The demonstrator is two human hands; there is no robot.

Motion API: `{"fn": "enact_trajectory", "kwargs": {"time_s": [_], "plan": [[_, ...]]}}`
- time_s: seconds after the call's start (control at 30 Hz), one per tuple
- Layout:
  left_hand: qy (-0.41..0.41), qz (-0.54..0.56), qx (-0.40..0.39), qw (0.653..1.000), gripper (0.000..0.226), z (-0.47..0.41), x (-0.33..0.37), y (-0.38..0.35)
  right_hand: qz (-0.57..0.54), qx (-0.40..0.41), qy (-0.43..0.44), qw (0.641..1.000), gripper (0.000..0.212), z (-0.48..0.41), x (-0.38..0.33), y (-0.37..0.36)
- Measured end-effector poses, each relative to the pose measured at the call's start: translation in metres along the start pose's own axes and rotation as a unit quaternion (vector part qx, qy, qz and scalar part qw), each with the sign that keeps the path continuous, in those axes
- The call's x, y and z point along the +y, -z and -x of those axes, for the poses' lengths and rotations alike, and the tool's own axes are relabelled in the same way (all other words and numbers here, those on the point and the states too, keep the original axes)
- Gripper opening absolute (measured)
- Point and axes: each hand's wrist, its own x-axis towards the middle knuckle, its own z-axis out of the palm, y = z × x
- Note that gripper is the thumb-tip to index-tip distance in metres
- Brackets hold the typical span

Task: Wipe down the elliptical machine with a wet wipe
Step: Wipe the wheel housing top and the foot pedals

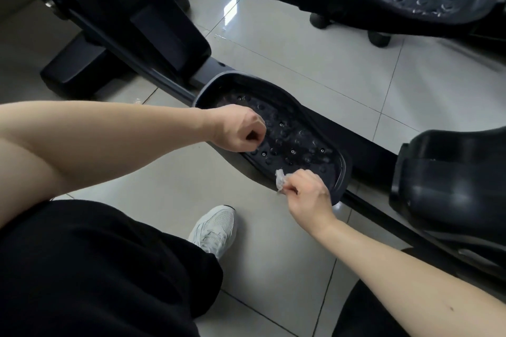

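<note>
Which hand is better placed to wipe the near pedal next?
Right. The right hand already pinches the wet wipe at the near pedal's rear edge. The left hand is a closed fist over the pedal, with no wipe visible in it.

Your left hand is curled in a loose fist over the near black studded foot pedal; your right hand pinches a crumpled white wet wipe at the pedal's near rim, both forearms bare.

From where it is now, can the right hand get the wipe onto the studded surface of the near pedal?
Probably yes. The right hand pinches the wipe right at the near pedal rim, with nothing between them. The left hand, closed, rests over the pedal's other end and covers only that part.
</note>
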Motion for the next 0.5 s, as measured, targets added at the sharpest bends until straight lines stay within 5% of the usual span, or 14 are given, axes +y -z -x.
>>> {"fn": "enact_trajectory", "kwargs": {"time_s": [0.1, 0.37, 0.5], "plan": [[-0.002, -0.002, -0.008, 1.0, 0.021, -0.004, 0.004, 0.001, 0.007, 0.033, 0.009, 0.999, 0.04, -0.011, -0.008, -0.005], [-0.018, -0.01, -0.001, 1.0, 0.02, -0.031, 0.018, 0.006, -0.073, 0.034, -0.01, 0.997, 0.019, -0.02, -0.035, -0.022], [-0.026, -0.021, -0.027, 0.999, 0.013, -0.047, 0.032, 0.008, -0.034, -0.002, -0.003, 0.999, 0.031, 0.012, 0.016, 0.003]]}}
